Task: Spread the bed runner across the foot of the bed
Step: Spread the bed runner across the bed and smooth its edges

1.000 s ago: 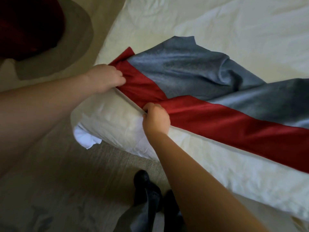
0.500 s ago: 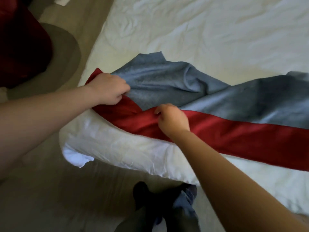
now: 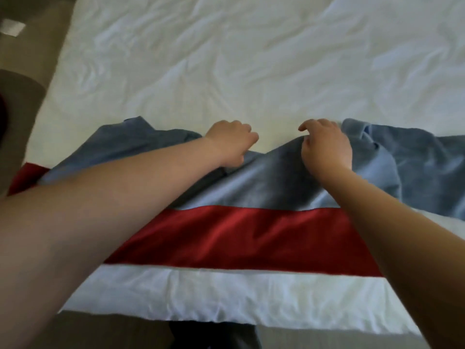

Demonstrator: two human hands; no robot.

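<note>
The bed runner, red along its near band and grey-blue along its far part, lies across the foot of the white bed. Its red band lies flat; the grey-blue part is bunched and folded back, with a bare dip of sheet between my hands. My left hand grips the grey-blue far edge with curled fingers. My right hand pinches a raised fold of the same edge a little to the right. A rumpled heap of grey-blue cloth lies right of my right hand.
The bed's near edge runs across the bottom, with my dark shoes on the floor below it. Beige carpet runs along the bed's left side, with a white paper lying on it.
Both hands left the runner's left end at the bed corner and moved right and farther onto the bed, to the grey-blue far edge. The view shifted to face the bed squarely.
</note>
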